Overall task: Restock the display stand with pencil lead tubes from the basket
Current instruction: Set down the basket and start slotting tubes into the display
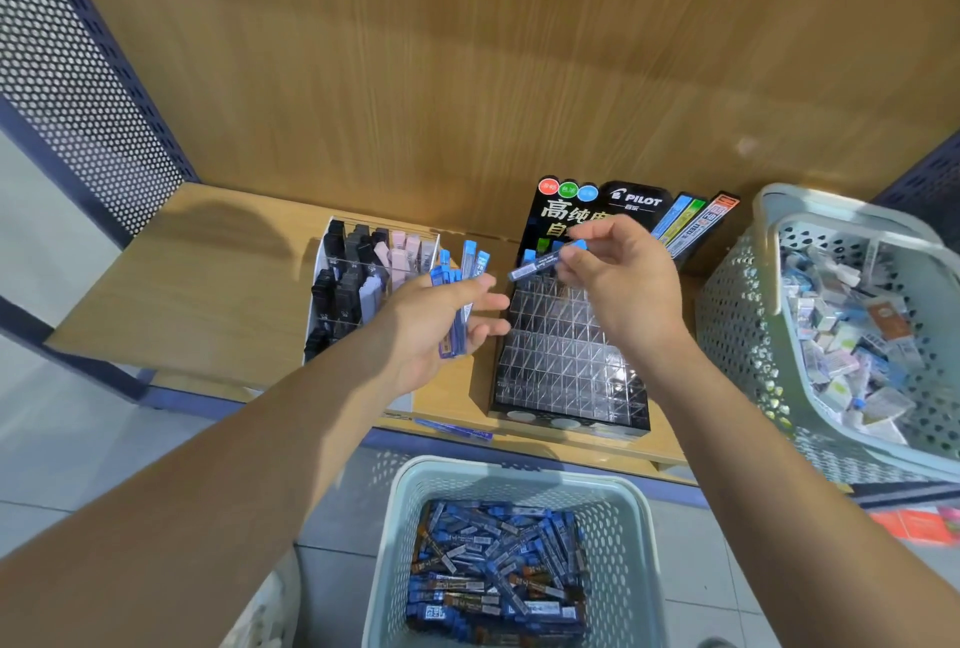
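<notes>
Two grips work above a shop shelf. The right grip (618, 284) pinches one blue lead tube (545, 260) between thumb and fingertips, holding it slantwise just over the top rows of the clear stand (566, 351). The left grip (441, 330), palm up to the stand's left, holds a bundle (457, 294) of blue tubes fanned upward. A few blue caps show in the stand's top row, under its black Pilot header card. The stand sits on the wooden shelf (208, 284), between a clear case (353, 284) of black, grey and pink items and a pale perforated side basket (737, 284) full of small boxed goods. One loose tube (457, 430) lies at the shelf's front edge. Below that edge, nearest the camera, the near basket (519, 473) holds a heap (498, 564) of blue and brown tubes.
</notes>
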